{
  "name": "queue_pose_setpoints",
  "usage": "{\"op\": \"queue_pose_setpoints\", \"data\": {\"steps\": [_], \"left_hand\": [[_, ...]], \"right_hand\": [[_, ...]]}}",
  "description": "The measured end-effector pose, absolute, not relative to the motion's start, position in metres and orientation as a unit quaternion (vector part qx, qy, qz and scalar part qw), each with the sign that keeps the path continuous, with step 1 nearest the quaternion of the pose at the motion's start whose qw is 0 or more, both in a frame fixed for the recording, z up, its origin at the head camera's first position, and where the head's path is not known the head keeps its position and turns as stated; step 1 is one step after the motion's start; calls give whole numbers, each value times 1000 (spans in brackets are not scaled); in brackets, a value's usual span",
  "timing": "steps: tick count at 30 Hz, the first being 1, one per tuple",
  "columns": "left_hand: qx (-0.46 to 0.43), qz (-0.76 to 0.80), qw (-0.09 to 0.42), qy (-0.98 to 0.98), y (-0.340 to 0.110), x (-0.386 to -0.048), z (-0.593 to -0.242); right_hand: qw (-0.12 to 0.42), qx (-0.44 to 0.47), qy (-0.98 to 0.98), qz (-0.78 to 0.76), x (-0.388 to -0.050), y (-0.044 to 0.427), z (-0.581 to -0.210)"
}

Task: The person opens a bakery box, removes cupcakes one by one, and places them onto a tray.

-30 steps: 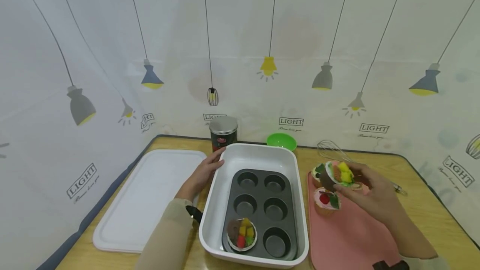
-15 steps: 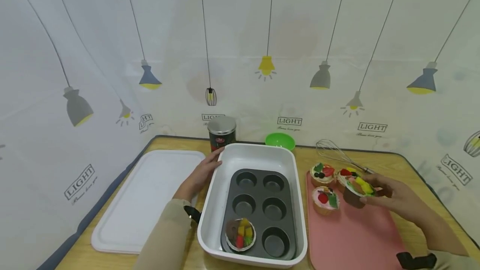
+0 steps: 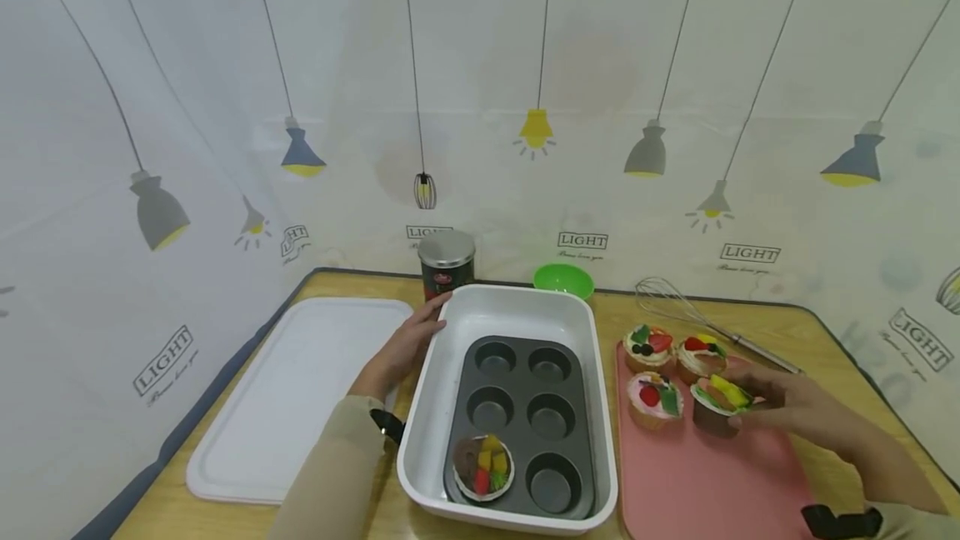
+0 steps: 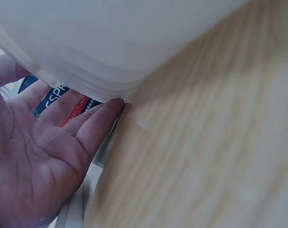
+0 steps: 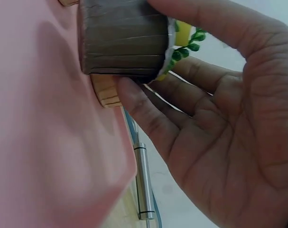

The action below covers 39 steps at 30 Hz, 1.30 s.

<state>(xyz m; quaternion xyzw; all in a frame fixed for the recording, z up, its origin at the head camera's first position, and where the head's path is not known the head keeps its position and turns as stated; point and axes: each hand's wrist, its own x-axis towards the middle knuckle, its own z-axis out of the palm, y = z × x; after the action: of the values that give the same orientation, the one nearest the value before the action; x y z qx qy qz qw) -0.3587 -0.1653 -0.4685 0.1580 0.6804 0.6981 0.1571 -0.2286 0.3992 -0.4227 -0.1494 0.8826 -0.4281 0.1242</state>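
In the head view, my right hand (image 3: 806, 411) pinches a brown-cupped cupcake (image 3: 716, 419) with yellow and green topping, thumb on one side and fingers on the other. The cup's base appears to touch the pink tray (image 3: 697, 490). The right wrist view shows the brown cup (image 5: 125, 40) close up between thumb and fingers. My left hand (image 3: 393, 357) rests against the left wall of the white bin (image 3: 517, 311), its fingers (image 4: 103, 121) fairly straight. Inside the bin lies a dark muffin pan (image 3: 521, 432), with a fruit-topped cupcake (image 3: 483, 469) in its near-left cup.
Three other cupcakes stand on the tray: a berry-topped one (image 3: 647, 347), a pink one (image 3: 654, 398) and another (image 3: 699, 357). A whisk (image 3: 712, 327) lies behind. At the back are a tin (image 3: 447, 265) and a green bowl (image 3: 564, 280). A white board (image 3: 300, 398) lies left.
My right hand has carried the brown-cupped cupcake right and down, from above the other cupcakes to beside the pink one on the tray. The left hand stays at the bin's wall.
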Motion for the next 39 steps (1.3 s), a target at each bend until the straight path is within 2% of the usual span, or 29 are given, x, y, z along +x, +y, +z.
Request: {"op": "queue_pose_setpoints", "data": {"steps": [6, 33, 39], "left_hand": [[166, 692, 155, 685, -167, -361, -473], [145, 684, 147, 700, -167, -360, -471], [141, 686, 148, 698, -167, -363, -474]], "right_hand": [[153, -182, 869, -435, -229, 397, -427], [123, -209, 880, -408, -230, 392, -429], [143, -197, 874, -421, -231, 394, -428]]}}
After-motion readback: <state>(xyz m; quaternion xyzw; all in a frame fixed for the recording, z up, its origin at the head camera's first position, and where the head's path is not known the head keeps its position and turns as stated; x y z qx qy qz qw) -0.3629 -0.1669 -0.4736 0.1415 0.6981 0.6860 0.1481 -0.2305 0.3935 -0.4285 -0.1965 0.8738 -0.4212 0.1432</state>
